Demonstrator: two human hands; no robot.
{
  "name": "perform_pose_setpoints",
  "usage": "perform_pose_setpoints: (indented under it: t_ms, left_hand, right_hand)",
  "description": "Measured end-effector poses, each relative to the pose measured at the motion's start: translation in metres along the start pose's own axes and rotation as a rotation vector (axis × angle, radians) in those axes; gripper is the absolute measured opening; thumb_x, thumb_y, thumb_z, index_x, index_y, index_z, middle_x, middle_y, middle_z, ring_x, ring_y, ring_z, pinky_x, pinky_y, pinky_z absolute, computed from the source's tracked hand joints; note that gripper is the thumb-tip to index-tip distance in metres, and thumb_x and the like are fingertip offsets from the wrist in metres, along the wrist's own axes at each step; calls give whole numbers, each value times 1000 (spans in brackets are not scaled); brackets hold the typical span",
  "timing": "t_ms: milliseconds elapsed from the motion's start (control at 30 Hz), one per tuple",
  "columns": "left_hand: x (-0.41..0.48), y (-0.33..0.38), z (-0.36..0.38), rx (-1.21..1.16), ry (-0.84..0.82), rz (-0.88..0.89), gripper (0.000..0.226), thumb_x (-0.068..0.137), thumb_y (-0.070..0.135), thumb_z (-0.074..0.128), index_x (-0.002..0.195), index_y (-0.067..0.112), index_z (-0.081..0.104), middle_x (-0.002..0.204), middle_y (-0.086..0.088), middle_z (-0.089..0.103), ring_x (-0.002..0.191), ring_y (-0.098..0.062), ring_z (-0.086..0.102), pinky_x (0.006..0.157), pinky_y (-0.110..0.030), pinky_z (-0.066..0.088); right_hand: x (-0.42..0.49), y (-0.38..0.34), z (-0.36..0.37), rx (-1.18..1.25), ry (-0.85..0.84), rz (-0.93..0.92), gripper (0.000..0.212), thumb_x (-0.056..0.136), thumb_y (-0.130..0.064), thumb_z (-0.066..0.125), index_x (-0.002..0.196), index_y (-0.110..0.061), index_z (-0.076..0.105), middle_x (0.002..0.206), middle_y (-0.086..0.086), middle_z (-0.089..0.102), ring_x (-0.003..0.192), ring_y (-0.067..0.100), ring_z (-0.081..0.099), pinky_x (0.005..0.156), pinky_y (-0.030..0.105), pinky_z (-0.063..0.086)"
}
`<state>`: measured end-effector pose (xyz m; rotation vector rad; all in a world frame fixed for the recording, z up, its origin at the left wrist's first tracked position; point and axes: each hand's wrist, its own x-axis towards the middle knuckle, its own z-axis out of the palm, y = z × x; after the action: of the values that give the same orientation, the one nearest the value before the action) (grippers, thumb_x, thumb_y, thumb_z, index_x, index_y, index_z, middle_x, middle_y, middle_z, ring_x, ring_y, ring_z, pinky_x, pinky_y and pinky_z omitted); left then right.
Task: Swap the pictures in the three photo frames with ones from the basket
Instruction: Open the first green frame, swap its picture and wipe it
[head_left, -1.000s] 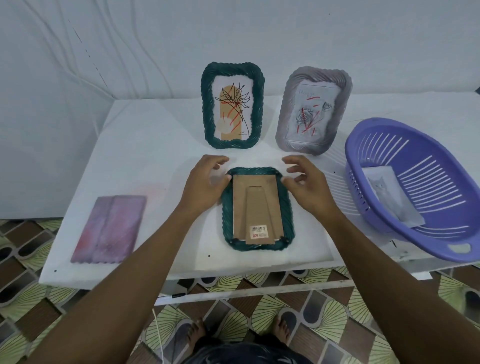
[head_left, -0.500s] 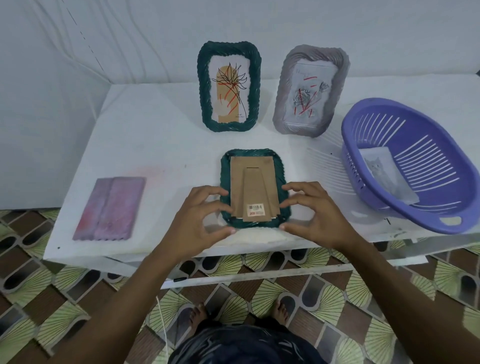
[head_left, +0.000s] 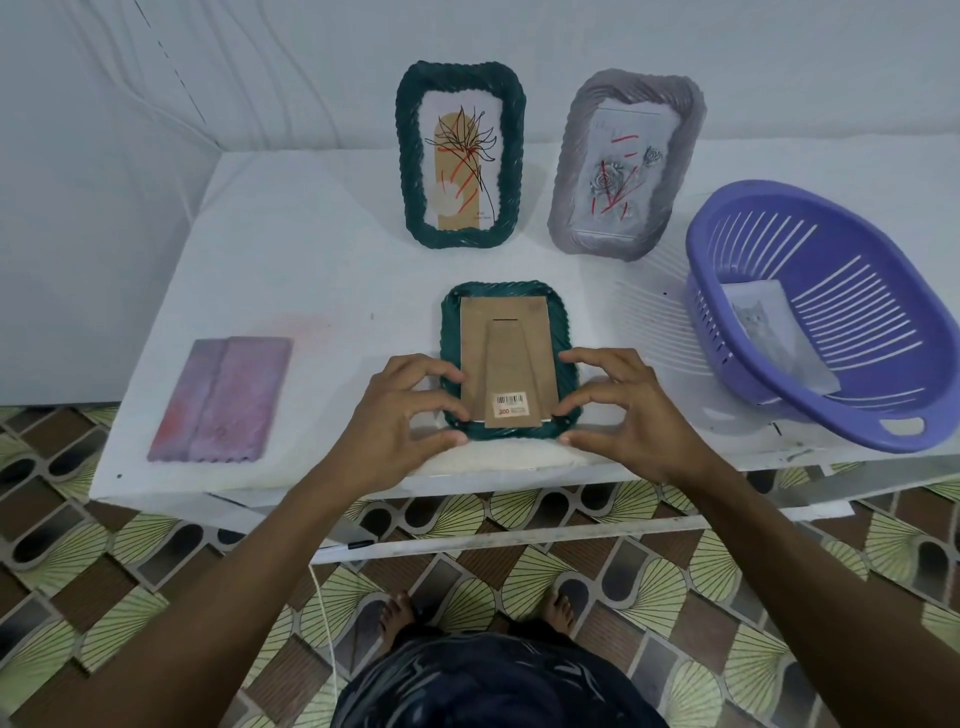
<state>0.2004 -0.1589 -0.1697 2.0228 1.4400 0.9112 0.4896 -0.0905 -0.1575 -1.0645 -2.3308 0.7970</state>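
- Frame (head_left: 509, 358): green, face-down, cardboard back up, at mid front edge of table (head_left: 291, 260); long axis front-to-back, barcode end twd front edge.
- L hand (head_left: 395, 415): fingers curled, pinching frame's front-left corner.
- R hand (head_left: 634, 410): same, front-right corner.

Looks like a room in somebody's home: a white table (head_left: 311, 270) on patterned brown-and-green floor tiles (head_left: 130, 571), white cloth (head_left: 182, 104) hung behind the table, a purple plastic basket (head_left: 872, 312) on its right end, and the person's bare feet (head_left: 397, 613) on the tiles below its front edge.
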Motion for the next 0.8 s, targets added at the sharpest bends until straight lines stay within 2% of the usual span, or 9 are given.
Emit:
perform_pose_setpoints:
  t_ms: [333,500,667,800]
  left_hand:
    - [0,0,-1,23,-16,30,27,79,48,69,95,27,75,124,14,53,124,-17,40,103,-49,33]
    - [-1,2,0,30,-3,29,28,79,48,69,95,25,75,123,11,54,123,-19,42,101,-51,35]
    - [-1,1,-1,26,-10,30,26,79,46,70,96,26,74,124,13,53,125,-19,41,102,-52,34]
    - [1,4,-3,15,-13,-34,27,77,47,67,97,28,71,125,17,51,126,-11,38,107,-47,31]
  right_hand:
    - [0,-2,0,-12,-20,-6,24,71,-37,83,94,-39,74,146,-14,41,136,16,27,107,54,27]
    - [-1,1,2,-45,6,-47,23,73,-45,76,94,-37,74,147,-10,40,138,19,27,105,56,29]
    - [-3,2,3,-60,1,-60,28,75,-53,68,96,-35,74,147,-12,40,138,17,27,105,53,30]
    - [-2,0,0,-34,-2,-23,24,76,-47,67,97,-35,71,144,-16,43,136,13,30,105,47,28]
